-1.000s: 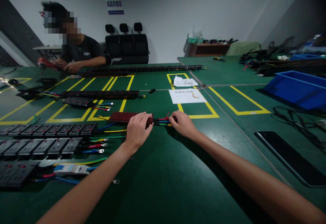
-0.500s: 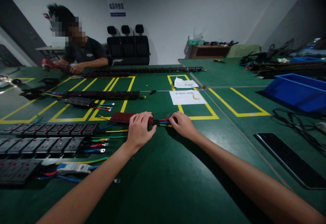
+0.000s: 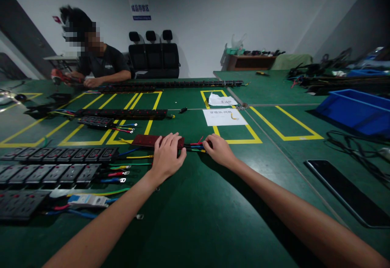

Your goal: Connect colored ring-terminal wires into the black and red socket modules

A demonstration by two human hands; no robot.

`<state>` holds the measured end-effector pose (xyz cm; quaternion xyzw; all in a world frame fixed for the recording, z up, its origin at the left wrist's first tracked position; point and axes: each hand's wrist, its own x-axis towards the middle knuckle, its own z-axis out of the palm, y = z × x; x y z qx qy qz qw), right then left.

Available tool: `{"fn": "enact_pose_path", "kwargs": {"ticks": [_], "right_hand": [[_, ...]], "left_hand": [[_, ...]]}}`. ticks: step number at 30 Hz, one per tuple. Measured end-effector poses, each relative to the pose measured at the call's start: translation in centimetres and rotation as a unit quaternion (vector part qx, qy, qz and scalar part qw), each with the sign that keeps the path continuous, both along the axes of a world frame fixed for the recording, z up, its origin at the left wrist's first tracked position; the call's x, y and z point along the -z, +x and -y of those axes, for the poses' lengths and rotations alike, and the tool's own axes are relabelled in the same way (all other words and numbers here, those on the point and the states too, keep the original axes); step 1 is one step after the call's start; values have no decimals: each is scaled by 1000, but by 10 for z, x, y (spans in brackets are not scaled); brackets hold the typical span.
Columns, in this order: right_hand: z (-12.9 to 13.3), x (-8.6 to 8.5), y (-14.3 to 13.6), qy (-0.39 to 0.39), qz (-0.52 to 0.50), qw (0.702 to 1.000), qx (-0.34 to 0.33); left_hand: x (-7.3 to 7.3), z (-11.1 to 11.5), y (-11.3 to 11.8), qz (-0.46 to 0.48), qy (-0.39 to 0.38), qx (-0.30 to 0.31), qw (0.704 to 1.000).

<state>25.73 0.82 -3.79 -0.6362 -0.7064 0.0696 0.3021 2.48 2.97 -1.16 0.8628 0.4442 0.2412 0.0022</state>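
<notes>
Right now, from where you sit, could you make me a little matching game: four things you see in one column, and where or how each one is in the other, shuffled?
Things:
1. Left hand
2. Right hand
3. Phone
4. Bin

Places and states:
A. Blue and open-topped
B. Spread over the dark red strip
C. Flat on the green table, its screen dark
D. Fingers closed on the coloured wires

Pairs: 1-B, 2-D, 3-C, 4-A
</notes>
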Motion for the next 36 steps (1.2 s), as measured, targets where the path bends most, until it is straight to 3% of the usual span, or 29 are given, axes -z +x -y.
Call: {"fn": "enact_pose_path", "kwargs": {"ticks": [22,36], "right_hand": [[0,0,0,-7,3,1000,1],[0,0,0,-7,8,1000,4]], "left_hand": [[4,-3,-4,-3,2,23,1000],[-2,-2,-5,-12,1,26,1000]]}}
